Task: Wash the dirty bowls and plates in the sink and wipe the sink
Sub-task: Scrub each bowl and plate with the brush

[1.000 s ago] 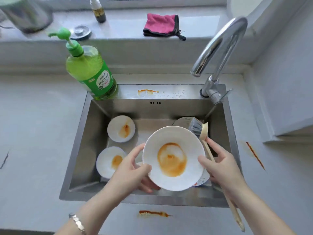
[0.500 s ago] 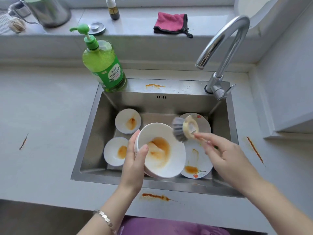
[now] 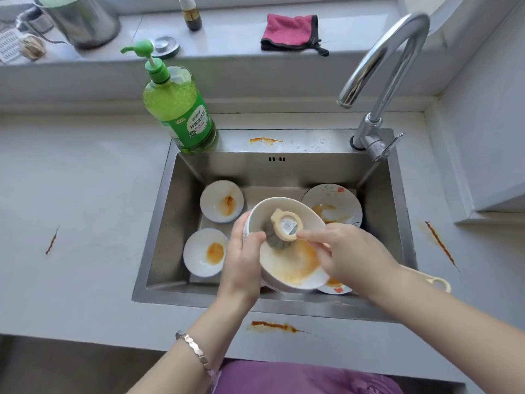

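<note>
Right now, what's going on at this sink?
A person is washing up. The left hand holds a large white bowl tilted over the sink, while the right hand grips a dish brush and presses its head into the bowl's orange residue. A rear small bowl, a front small bowl and a patterned plate lie stained in the sink. No water shows at the faucet.

Brushed steel sink (image 3: 159,223), glossy chrome tap (image 3: 392,52), glazed white bowl (image 3: 287,277), fuzzy pink cloth (image 3: 287,29)
</note>
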### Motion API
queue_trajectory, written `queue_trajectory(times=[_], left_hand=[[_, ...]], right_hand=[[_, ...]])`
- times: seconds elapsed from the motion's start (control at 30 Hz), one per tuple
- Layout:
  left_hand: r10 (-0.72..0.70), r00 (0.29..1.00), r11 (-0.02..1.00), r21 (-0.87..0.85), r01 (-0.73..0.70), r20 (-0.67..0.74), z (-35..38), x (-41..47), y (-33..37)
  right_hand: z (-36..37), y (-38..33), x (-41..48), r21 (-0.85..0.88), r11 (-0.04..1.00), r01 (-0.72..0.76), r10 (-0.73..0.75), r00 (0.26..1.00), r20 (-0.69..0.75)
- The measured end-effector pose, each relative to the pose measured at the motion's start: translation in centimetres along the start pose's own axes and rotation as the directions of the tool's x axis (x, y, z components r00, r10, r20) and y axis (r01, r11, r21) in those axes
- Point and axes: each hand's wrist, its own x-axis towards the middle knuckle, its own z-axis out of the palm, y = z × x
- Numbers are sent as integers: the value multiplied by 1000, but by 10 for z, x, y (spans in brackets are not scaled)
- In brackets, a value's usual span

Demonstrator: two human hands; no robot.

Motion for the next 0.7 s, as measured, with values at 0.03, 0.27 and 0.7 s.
queue_trajectory(times=[0.03, 0.27, 0.7], left_hand=[[3, 1000, 1000, 11, -3, -14, -3, 4, 1], [-31, 997, 999, 27, 30, 63, 5, 5, 2], [-42, 999, 999, 27, 41, 1, -5, 9, -1]], right_hand=[[-1, 5, -2, -95, 995, -22, 27, 999, 47], [-1, -9, -3, 164, 985, -57, 49, 997, 55], [-1, 0, -5, -86, 991, -99, 111, 983, 145]])
